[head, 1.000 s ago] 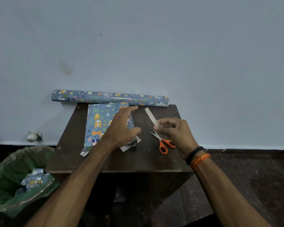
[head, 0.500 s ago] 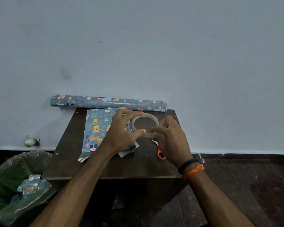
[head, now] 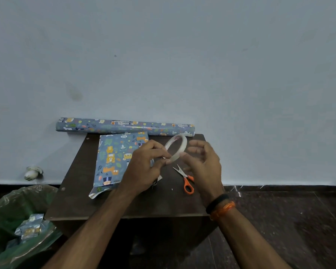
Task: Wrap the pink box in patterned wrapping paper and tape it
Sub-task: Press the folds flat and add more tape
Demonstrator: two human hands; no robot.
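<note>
The box (head: 113, 162) lies flat on the dark table (head: 76, 200), covered in blue animal-patterned wrapping paper, with a loose flap at its near end. No pink shows. Just right of the box, my left hand (head: 144, 167) pinches the near rim of a clear tape roll (head: 177, 148), which is tilted above the table. My right hand (head: 204, 162) hovers right of the roll with fingers apart and blurred, its fingertips close to the rim. Whether they touch the tape is unclear.
Orange-handled scissors (head: 185, 181) lie on the table under my right hand. The wrapping paper roll (head: 124, 127) rests along the table's far edge against the wall. A green bag bin (head: 17, 226) with paper scraps stands at the lower left.
My left hand left the box and took the tape roll, then lifted and tilted it. My right hand released the small strip and came to the roll's right side.
</note>
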